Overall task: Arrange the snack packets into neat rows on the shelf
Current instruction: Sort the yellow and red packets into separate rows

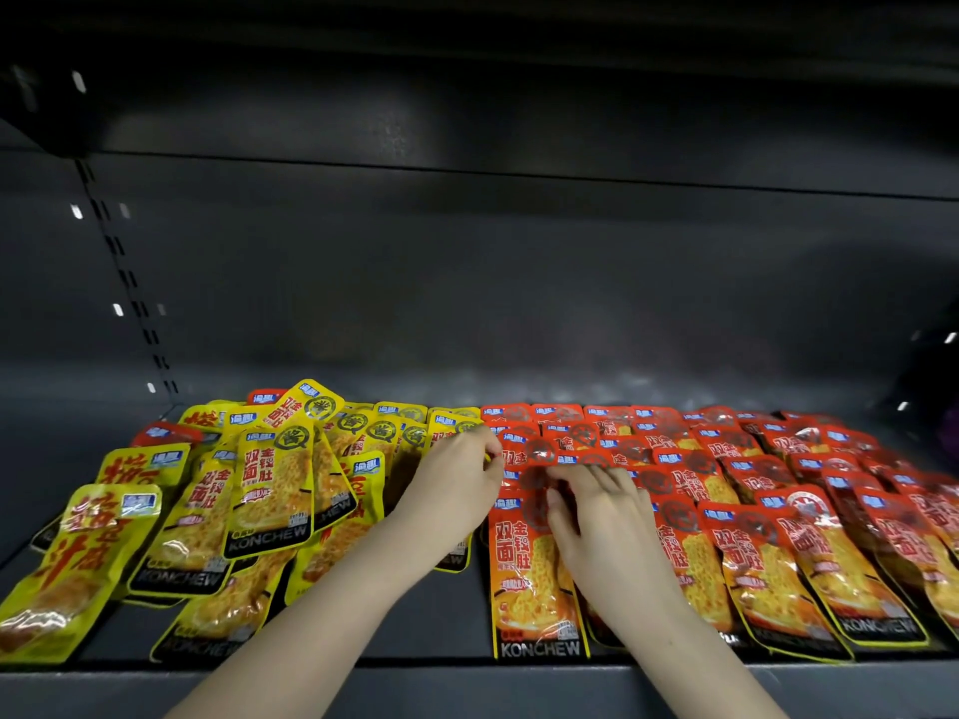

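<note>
Yellow snack packets (pixel 270 490) lie in a loose, overlapping heap on the left half of the dark shelf (pixel 467 630). Red snack packets (pixel 752 537) lie in overlapping rows on the right half. Both hands meet at the border of the two groups. My left hand (pixel 456 485) pinches the left end of a red packet (pixel 565 459) that lies crosswise over the red rows. My right hand (pixel 602 516) rests on the red packets with its fingers curled at the same packet's lower edge. Its grip is partly hidden by blur.
The shelf's grey back wall (pixel 467 303) rises behind the packets, with a slotted upright (pixel 129 282) at the left. Another shelf (pixel 467 96) hangs overhead. A bare strip of shelf (pixel 467 604) runs between the yellow heap and the red rows. The front lip (pixel 467 682) is near.
</note>
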`<action>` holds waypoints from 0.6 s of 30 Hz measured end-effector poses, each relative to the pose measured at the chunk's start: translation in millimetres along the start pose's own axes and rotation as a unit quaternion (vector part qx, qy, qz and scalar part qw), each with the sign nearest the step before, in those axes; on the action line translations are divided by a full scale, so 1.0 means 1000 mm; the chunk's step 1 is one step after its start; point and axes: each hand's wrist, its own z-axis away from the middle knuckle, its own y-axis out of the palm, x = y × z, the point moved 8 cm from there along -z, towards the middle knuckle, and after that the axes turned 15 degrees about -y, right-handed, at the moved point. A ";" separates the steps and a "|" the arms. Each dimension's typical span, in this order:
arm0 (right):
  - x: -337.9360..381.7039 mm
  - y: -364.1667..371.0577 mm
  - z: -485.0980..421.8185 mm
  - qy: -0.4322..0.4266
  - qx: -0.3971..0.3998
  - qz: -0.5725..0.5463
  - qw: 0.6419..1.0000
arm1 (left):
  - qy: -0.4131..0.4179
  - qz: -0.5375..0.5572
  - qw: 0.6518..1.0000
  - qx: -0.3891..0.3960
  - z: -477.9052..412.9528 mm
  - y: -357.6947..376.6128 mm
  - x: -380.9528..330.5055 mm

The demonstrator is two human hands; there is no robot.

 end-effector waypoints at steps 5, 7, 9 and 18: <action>0.002 0.005 -0.001 0.003 0.034 0.004 0.999 | -0.008 -0.006 1.000 -0.003 0.000 0.001 -0.003; 0.003 0.005 -0.001 0.005 0.039 -0.004 0.999 | -0.012 -0.011 1.000 -0.006 0.002 0.001 -0.001; 0.003 0.006 -0.002 0.007 0.053 -0.010 0.999 | -0.015 -0.015 1.000 -0.002 0.004 0.003 -0.001; 0.007 -0.010 -0.009 -0.007 0.011 -0.013 1.000 | 0.000 -0.005 1.000 -0.019 0.004 -0.015 0.006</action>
